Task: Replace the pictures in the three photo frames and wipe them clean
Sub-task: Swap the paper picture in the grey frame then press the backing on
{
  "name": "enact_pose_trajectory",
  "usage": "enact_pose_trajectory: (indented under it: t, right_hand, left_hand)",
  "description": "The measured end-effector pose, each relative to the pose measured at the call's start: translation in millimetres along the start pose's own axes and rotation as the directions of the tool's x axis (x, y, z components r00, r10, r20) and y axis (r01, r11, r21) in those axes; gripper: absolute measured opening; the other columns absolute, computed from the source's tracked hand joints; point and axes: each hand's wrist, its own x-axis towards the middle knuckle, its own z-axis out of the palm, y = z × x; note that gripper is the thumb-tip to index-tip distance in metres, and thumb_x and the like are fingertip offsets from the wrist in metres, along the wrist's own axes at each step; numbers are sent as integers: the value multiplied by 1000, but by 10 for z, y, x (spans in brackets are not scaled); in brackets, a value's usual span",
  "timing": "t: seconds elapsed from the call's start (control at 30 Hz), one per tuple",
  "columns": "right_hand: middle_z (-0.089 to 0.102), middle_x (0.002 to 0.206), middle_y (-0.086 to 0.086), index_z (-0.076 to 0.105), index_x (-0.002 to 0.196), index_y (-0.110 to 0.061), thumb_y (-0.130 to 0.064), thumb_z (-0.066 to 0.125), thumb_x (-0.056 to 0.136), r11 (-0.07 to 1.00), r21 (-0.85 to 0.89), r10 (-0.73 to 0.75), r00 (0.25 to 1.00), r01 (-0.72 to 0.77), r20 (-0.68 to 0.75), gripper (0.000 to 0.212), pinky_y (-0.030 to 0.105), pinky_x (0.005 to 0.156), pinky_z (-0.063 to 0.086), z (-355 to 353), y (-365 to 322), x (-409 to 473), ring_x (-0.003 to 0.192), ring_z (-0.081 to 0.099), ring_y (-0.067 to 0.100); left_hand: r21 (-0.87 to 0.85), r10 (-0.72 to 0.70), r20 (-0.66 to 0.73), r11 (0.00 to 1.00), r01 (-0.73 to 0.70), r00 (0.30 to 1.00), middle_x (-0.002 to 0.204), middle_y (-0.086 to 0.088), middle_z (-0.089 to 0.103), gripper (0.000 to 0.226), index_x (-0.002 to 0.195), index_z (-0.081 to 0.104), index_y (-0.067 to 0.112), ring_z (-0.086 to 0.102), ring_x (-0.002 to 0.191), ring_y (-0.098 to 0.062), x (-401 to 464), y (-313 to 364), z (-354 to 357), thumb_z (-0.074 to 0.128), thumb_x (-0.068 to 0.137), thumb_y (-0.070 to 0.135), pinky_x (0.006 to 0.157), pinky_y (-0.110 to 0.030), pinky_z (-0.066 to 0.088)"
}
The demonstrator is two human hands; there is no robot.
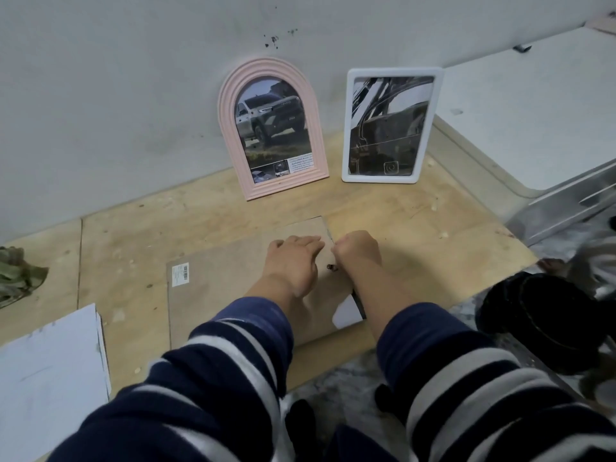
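Third frame (pixel 240 288) lies face-down on tabletop (pixel 416 235), in front of pink frame (pixel 271 128) w/ white frame (pixel 391 125) beside. Our left hand (pixel 295 258) presses its backing flat, fingers apart; right hand (pixel 356 253) pinches an edge clip. Backing seems thin, stiff, light; glass likely fragile, so hold by edges.

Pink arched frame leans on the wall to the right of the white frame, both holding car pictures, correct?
Not quite. In the head view the pink arched frame leans on the wall to the left of the white frame. Both do hold car pictures.
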Motion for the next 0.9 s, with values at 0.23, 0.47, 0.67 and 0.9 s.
enact_pose_trajectory:
  t: [0.23,0.47,0.67,0.9]
  right_hand:
    - [43,140,5,42,141,-20,-9,43,89,828,-382,-444,896,411,1,53,34,96,40,87,-135,-24,122,43,26]
    - [30,155,2,33,147,-15,-16,40,96,475,-578,-692,687,664,220,52,36,104,32,281,-70,-5,139,29,23]
    - [34,151,1,35,144,-16,-25,43,95,418,-656,-689,690,628,221,50,44,114,13,305,-104,-50,137,30,22]
    - [37,146,2,38,138,-18,-23,43,94,387,-737,-634,740,555,224,45,47,113,15,289,-250,-121,134,33,21]
  left_hand:
    - [53,-178,97,983,173,979,162,6,5,61,154,10,19,6,149,-16,-61,-263,-66,28,100,39,118,-48,10]
    - [73,-181,119,982,173,976,162,9,5,60,154,10,23,7,148,-13,-50,-298,-43,30,100,41,118,-46,10]
    - [97,-173,120,982,162,978,162,10,3,59,154,8,23,5,148,-11,-54,-316,12,27,102,41,119,-44,7]
    - [8,-161,156,987,162,974,162,8,-4,60,155,3,21,-3,149,-12,-121,-370,-25,26,102,39,119,-48,0]
